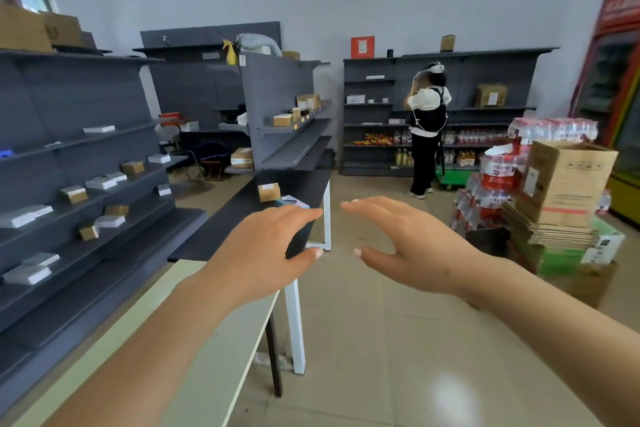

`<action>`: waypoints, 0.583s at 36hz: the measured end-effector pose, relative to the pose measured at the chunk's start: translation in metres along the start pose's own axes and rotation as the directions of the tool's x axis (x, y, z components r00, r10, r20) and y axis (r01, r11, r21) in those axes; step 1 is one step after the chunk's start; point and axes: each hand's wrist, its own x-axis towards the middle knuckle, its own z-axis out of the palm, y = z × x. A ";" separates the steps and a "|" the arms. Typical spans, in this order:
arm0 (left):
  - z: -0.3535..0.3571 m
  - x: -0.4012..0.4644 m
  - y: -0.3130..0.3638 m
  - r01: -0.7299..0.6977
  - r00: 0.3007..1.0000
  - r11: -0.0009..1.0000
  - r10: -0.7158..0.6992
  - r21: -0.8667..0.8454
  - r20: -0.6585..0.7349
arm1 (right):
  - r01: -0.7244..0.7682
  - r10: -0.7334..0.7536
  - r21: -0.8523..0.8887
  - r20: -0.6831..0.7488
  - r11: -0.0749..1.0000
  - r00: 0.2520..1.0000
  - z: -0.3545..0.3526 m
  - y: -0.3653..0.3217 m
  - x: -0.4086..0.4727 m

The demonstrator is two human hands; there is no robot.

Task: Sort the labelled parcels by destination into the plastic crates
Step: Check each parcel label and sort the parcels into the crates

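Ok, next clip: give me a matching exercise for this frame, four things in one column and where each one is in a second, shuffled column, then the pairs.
Things
1. small brown parcel
2. large cardboard box
3. red square box
4. left hand

Places
A. on top of the far shelving unit
B. on the dark tabletop
C. in the air over the near edge of the dark tabletop, holding nothing
D. on a stack of flattened cardboard at the right

Pairs: 1-B, 2-D, 3-A, 4-C
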 end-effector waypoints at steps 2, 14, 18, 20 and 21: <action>0.009 0.034 -0.017 -0.009 1.000 1.000 0.009 -0.007 0.011 | -0.025 0.025 -0.012 0.017 1.000 1.000 0.009 0.022 0.028; 0.088 0.214 -0.068 -0.013 0.999 0.999 0.016 -0.051 0.049 | -0.051 0.050 0.018 0.037 0.999 0.998 0.053 0.161 0.165; 0.122 0.275 -0.077 0.019 0.999 0.998 -0.016 -0.064 0.046 | -0.005 0.005 0.016 0.027 1.000 1.000 0.071 0.226 0.202; 0.140 0.306 -0.081 0.036 0.999 0.998 -0.033 -0.061 0.041 | 0.014 -0.015 0.030 0.030 0.999 0.999 0.080 0.260 0.221; 0.149 0.321 -0.084 0.046 0.998 0.997 -0.043 -0.057 0.039 | 0.022 -0.023 0.035 0.034 0.999 0.999 0.083 0.277 0.232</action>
